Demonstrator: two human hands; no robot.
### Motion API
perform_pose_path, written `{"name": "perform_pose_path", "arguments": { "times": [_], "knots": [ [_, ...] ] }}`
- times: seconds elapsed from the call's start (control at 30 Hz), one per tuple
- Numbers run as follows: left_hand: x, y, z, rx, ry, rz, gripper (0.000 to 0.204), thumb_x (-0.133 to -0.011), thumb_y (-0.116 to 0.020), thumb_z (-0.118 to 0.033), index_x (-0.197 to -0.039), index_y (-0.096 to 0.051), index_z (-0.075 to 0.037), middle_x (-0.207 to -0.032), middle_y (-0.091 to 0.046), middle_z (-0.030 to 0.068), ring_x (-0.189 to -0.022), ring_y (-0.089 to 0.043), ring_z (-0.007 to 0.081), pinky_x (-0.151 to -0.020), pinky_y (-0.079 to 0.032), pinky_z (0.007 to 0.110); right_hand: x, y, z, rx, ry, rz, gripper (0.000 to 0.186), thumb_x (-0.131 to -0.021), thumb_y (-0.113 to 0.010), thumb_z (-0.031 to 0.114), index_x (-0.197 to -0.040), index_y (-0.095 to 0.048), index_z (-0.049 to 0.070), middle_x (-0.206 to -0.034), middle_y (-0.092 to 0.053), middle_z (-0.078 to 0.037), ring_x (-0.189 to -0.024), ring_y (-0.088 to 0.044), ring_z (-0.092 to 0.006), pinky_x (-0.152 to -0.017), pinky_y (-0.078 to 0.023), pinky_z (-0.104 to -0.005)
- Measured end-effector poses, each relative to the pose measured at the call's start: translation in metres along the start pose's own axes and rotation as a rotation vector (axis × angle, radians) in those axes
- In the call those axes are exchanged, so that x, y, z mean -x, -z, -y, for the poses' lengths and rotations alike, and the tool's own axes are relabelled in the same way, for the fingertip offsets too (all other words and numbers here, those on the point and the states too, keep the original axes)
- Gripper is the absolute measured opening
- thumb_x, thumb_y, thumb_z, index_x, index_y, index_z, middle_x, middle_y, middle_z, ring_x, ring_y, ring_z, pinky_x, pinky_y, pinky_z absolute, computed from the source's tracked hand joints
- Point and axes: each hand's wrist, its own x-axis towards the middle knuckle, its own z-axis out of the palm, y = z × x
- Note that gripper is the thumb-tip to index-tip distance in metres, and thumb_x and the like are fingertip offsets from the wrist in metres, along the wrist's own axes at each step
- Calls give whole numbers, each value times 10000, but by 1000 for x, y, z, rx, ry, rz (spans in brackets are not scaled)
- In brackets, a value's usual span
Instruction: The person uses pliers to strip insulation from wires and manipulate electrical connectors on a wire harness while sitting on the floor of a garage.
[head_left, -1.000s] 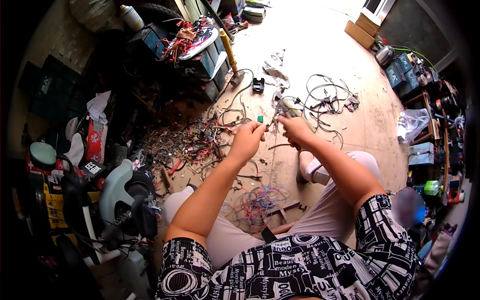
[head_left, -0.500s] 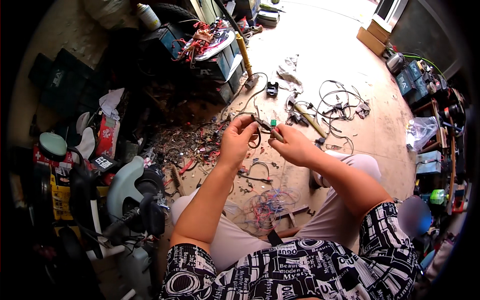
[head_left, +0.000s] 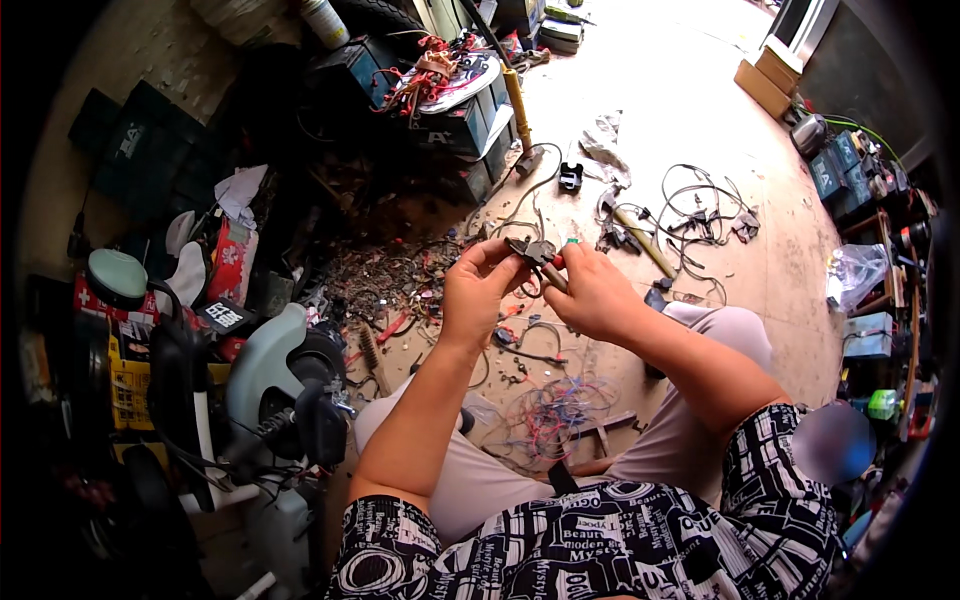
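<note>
In the head view, my left hand (head_left: 473, 300) pinches a dark cable (head_left: 527, 291) that loops down below its fingers. My right hand (head_left: 592, 298) grips a pair of pliers (head_left: 535, 252), with some red showing at the handle. The pliers' metal head is at my left fingertips, over the cable; the exact point of contact is too small to make out. Behind my hands, a small green item (head_left: 572, 243) lies on the floor beside a long yellowish bar (head_left: 646, 243).
Small scraps (head_left: 400, 280) and tangled thin wires (head_left: 555, 405) lie on the floor around my legs. Coiled cables (head_left: 700, 190) and a black plastic part (head_left: 571, 176) are farther off. Scooter parts (head_left: 265, 370) crowd the left, stacked batteries (head_left: 455, 130) the back, shelves (head_left: 880, 290) the right.
My right hand has moved from beside the yellowish bar toward my left hand, with pliers now in it. Both hands have come together over a looped cable. The view has shifted slightly.
</note>
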Motion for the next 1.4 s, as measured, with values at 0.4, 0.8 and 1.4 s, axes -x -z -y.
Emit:
{"name": "perform_pose_path", "arguments": {
  "times": [0.4, 0.8, 1.4],
  "knots": [
    [1, -2, 1, -43, 5, -31, 159, -883, -587, 0, -1030, -601, 60, -959, -651, 103, -835, -651, 160, -784, -561, 272, -5, 8, 6, 82, -19, 57, 355, -823, -548, 290, -978, -520, -28, -969, -543, -225, -940, -555, -376, -832, -446, -435],
    [0, -8, 3, -78, 20, -8, 152, -886, -576, 6, -1024, -604, 62, -957, -656, 112, -836, -660, 164, -758, -568, 266, -3, 11, -2, 125, -18, 65, 382, -821, -570, 327, -972, -544, -23, -958, -592, -209, -901, -604, -356, -782, -491, -434],
    [3, -8, 14, -125, 20, -42, 124, -880, -587, -3, -992, -605, 47, -929, -659, 94, -793, -655, 137, -680, -558, 233, -5, 6, -6, -39, -71, 177, 245, -817, -551, 208, -876, -502, -25, -840, -592, -249, -832, -582, -427, -745, -463, -478]
  ]
}}
